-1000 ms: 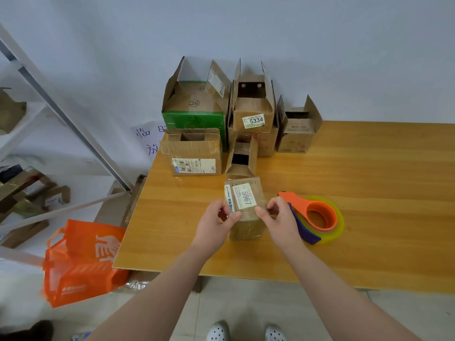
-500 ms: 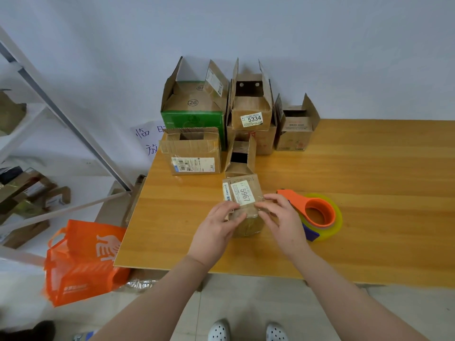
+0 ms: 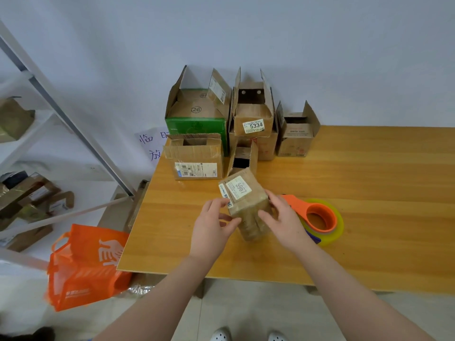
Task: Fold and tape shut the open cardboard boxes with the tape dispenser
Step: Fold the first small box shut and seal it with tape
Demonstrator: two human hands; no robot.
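Leaning box (image 3: pixel 242 193) between both hands (image 3: pixel 211 225) (image 3: pixel 283 222)

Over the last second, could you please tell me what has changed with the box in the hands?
The 5967 box has been turned and tipped between the left hand and right hand, which shifted from its top edge lower down. The tape dispenser and open boxes behind stayed put.

Head view faces forward-down; seemingly close over the table (image 3: pixel 369 168).
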